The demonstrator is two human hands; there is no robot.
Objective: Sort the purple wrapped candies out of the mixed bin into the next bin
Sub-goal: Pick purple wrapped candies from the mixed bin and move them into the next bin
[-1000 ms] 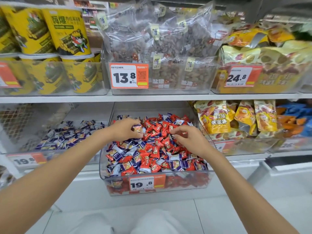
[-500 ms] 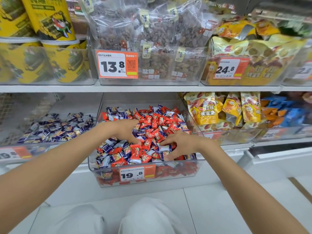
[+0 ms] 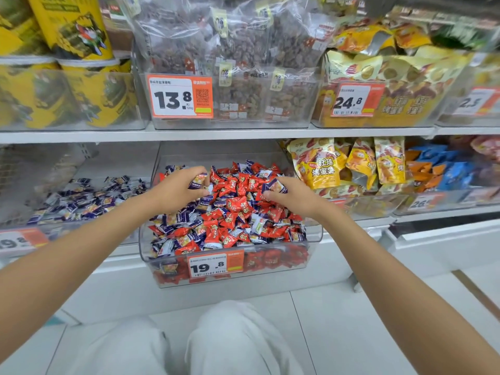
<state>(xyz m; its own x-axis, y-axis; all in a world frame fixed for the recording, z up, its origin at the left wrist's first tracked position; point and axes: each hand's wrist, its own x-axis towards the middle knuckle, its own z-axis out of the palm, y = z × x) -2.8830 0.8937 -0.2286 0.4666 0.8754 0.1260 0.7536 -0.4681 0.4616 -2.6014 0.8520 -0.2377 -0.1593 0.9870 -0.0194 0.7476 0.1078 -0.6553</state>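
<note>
Furthest left, the next bin (image 3: 89, 231) is seen on the lower shelf (image 3: 433, 212), holding a shallow layer of purple wrapped candies (image 3: 81, 198). Just beside it, to the right, the mixed bin (image 3: 313, 239) is filled with red wrapped candies (image 3: 235, 204) and purple ones heaped together. The left hand (image 3: 176, 190) is held over the left rear part of that heap, its fingers curled round one purple candy (image 3: 198, 181). The right hand (image 3: 295, 197) is held over the right rear part, and a second purple candy (image 3: 276, 185) is pinched between its thumb and fingers. Both picked candies are judged to be awaiting transfer to the next bin.

Risks are judged as follows. The wrappers appear slick and the grips light, so a candy may be dropped onto the floor (image 3: 324, 320) while it is carried across the wall between the bins. A red candy may be dragged along if it is caught against a lifted wrapper. The heap stands near the front rim, so pieces may be spilled over it if the pile is disturbed roughly.
</note>
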